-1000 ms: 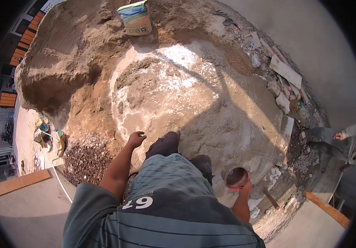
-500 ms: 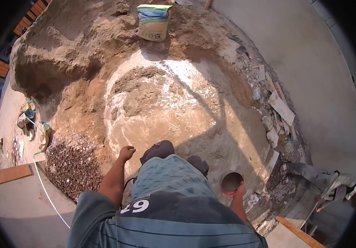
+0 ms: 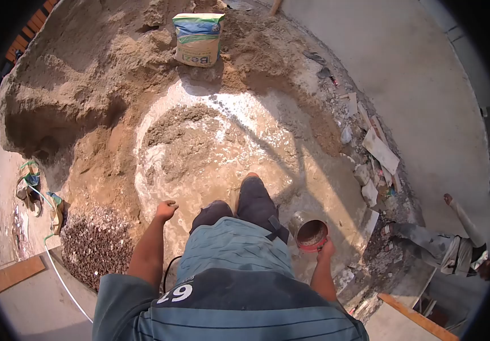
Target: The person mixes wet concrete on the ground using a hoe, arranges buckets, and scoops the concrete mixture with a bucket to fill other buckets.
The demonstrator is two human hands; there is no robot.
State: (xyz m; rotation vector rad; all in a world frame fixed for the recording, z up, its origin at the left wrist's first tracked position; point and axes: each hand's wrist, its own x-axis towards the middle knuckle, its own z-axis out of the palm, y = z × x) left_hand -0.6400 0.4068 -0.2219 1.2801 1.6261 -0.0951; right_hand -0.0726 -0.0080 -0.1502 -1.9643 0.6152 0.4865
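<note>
In the head view my right hand (image 3: 327, 248) grips the red rim of a bucket (image 3: 303, 219) at my right side. Its mouth is turned partly toward me, and something brownish shows inside. My left hand (image 3: 167, 210) hangs in the air at my left with its fingers curled and nothing visible in them. Beneath and ahead of me spreads a wet, grey-brown mortar patch (image 3: 230, 156), with a lumpy heap (image 3: 179, 128) on its far left part. My legs stand over its near edge, one knee further forward.
A cement-like bag (image 3: 198, 42) stands at the back against a large sand pile (image 3: 85, 68). Dark gravel (image 3: 97, 244) and a white hose (image 3: 65, 273) lie left. Rubble and broken boards (image 3: 380, 150) line the right side. Another person (image 3: 449, 244) is at far right, one arm extended.
My right leg has swung forward. The bucket has moved slightly up and left, and its contents now show. The other person's arm has come into view at the right.
</note>
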